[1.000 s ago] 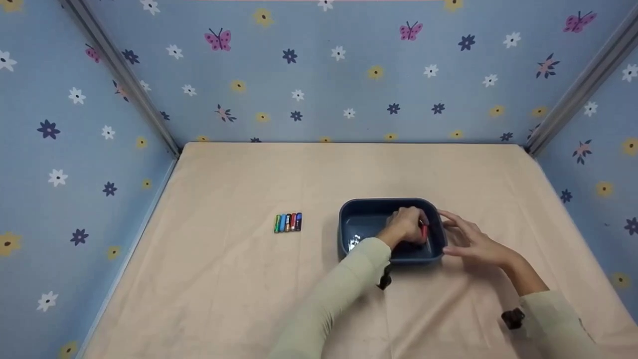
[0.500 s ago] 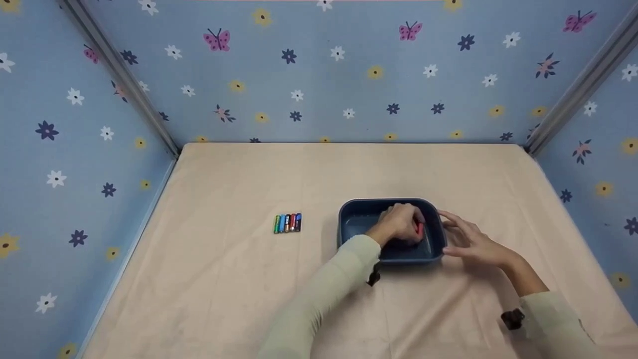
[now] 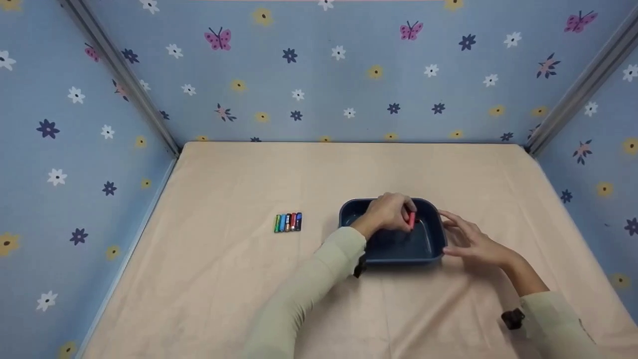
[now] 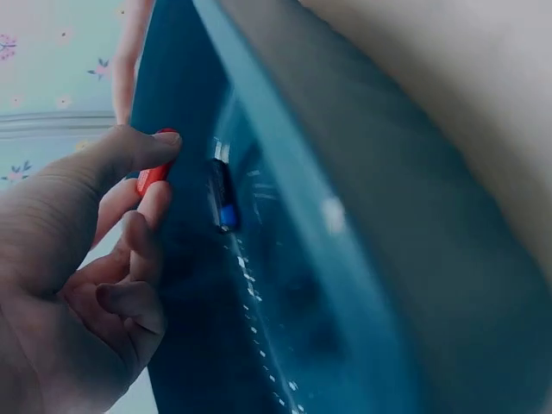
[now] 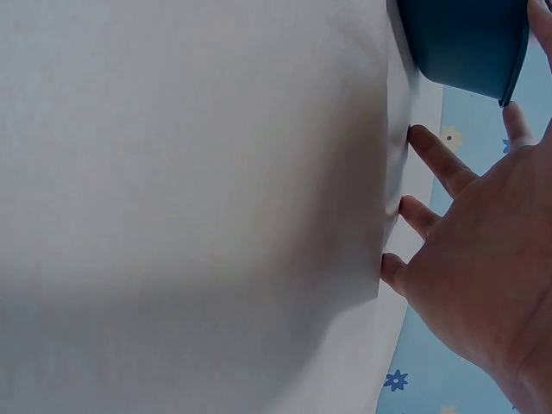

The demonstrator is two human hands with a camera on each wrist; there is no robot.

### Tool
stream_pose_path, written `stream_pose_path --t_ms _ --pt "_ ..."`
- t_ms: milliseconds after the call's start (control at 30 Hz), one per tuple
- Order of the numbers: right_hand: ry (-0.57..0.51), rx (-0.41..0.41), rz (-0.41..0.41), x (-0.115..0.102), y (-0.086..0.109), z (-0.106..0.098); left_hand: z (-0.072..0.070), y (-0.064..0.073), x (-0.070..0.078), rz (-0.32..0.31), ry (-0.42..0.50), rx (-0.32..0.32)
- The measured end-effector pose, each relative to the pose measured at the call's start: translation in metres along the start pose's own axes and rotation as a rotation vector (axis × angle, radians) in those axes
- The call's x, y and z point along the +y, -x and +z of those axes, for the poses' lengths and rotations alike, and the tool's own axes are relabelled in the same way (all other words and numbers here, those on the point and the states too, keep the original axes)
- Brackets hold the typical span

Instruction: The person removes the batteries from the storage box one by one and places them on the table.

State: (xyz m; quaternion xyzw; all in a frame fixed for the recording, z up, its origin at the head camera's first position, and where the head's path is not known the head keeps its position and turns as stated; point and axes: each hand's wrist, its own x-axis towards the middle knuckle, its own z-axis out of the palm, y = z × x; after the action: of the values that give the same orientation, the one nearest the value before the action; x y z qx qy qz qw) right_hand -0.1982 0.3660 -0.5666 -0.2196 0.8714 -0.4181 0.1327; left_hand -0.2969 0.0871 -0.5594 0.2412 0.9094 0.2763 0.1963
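Note:
A dark blue rectangular bin (image 3: 404, 261) stands on the cloth. Over its inside, my left hand (image 3: 386, 213) pinches a red battery (image 3: 411, 221) between thumb and fingers, and the remaining fingers are curled. The left wrist view also has the red battery (image 4: 153, 178) at the fingertips, while a dark battery with a blue end (image 4: 222, 195) lies inside the bin. My right hand (image 3: 478, 247) rests at the bin's right side, thumb and a finger at the rim, fingers spread. The right wrist view catches those spread fingers (image 5: 442, 159) beside the bin's outer wall.
Left of the bin, several batteries (image 3: 288, 222) in green, blue, black and red lie side by side in a row. A beige cloth (image 3: 219, 279) covers the table. Blue flowered panels (image 3: 319, 75) enclose it at the back and sides.
My left hand has lifted from low in the bin and moved left and back, carrying the red battery. The right hand has stayed at the bin's side.

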Motion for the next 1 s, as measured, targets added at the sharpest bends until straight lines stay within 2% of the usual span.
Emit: stream_pose_path --t_ms 100,200,433,600,767,1000 --pt "0.005 -0.001 0.014 0.000 0.001 0.000 0.002 0.004 -0.007 0.011 -0.002 0.012" --pt "0.001 -0.005 0.024 0.000 0.001 0.000 -0.001 0.015 -0.007 0.022 0.009 0.030" --pt "0.007 0.007 0.030 0.001 0.001 0.000 -0.021 0.053 0.001 0.073 0.021 0.071" --pt "0.002 0.005 0.024 0.000 0.002 -0.001 -0.026 0.065 -0.008 0.082 0.026 0.095" --pt "-0.004 -0.003 0.053 -0.003 0.003 -0.002 -0.032 0.076 -0.018 0.116 0.073 0.108" --pt "-0.008 -0.010 0.073 -0.005 0.004 -0.002 -0.041 0.091 -0.031 0.120 0.112 0.148"
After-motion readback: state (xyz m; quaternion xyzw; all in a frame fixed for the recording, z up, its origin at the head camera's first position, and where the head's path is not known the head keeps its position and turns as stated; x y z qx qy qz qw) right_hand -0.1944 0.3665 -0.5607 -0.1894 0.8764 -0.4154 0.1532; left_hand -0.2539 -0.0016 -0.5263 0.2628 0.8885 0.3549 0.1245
